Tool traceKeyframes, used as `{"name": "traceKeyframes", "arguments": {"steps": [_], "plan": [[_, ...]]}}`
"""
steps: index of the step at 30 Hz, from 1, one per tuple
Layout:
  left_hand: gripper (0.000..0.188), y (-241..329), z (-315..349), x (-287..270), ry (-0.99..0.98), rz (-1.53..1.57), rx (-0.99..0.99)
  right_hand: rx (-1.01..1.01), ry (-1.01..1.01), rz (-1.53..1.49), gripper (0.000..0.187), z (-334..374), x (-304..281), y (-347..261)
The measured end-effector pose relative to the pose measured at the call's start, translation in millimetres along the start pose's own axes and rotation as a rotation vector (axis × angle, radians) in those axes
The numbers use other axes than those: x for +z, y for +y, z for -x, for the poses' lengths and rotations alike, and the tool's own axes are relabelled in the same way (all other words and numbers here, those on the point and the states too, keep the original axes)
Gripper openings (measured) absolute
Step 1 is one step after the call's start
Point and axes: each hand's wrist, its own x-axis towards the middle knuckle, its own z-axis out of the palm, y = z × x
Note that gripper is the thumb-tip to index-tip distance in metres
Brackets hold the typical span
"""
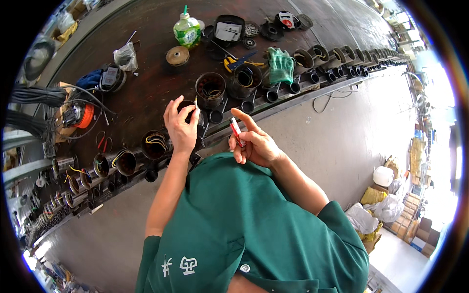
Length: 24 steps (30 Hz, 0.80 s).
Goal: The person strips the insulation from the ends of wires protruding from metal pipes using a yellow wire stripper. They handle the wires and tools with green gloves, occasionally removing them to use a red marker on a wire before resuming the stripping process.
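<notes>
My left hand (181,129) is raised over the near edge of the workbench. Thumb and fingertips pinch a thin, short white stick with a yellowish end (196,102); its kind is too small to make out. To the right, my right hand (260,146) has its fingers curled round a small red and white tube (236,131), the index finger stretched out above it. Behind my left hand a dark metal cylinder is mostly hidden. Just beyond stands an open cylinder with yellow wires inside (211,89), and beside it another black cylinder (245,80).
Several wired cylinders (154,144) line the bench edge to both sides. Green gloves (281,66) lie over one. Pliers (234,63), a green-labelled bottle (187,31), a round brown-topped part (177,56) and a black tray (228,29) lie farther back. An orange cable reel (84,115) is at left.
</notes>
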Motion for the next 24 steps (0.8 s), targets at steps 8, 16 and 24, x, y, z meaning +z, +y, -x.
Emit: {"name": "traceKeyframes", "arguments": {"steps": [8,16,24], "plan": [[0.015,0.8,2.6,-1.3,0.01,0.001,-0.027,-0.019,0.207,0.27,0.033,-49.0,19.8,-1.9],[0.015,-0.9,2.6,-2.6,0.015,-0.018,-0.02,0.014,0.298,0.246,0.038,-83.5,38.3,7.8],[0.016,-0.2,2.4,-2.7,0.023,-0.017,-0.021,-0.204,0.377,0.936,0.027,-87.3,30.1,15.3]]}}
